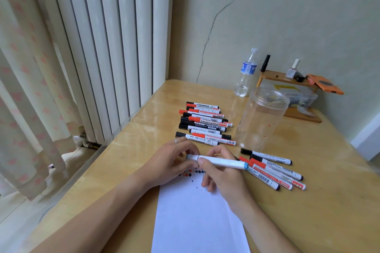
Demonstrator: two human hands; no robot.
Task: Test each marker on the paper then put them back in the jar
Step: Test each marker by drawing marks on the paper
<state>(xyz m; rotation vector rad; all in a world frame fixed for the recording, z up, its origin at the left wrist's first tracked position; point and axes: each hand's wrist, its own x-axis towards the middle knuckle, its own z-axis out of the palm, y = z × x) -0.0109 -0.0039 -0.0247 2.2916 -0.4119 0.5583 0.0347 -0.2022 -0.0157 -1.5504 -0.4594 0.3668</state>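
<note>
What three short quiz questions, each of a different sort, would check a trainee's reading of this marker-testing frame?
1. True or false: the clear plastic jar already holds several markers.
2. Multiple choice: the blue-ended marker is held by A) the left hand only, B) the right hand only, C) both hands.
3. Fill in: the test marks sit near the ___ edge of the white paper.

Key
1. False; the jar stands empty, with one marker pile to its left and a smaller group in front of it.
2. C; the left grips one end, the right holds the barrel.
3. Far.
</note>
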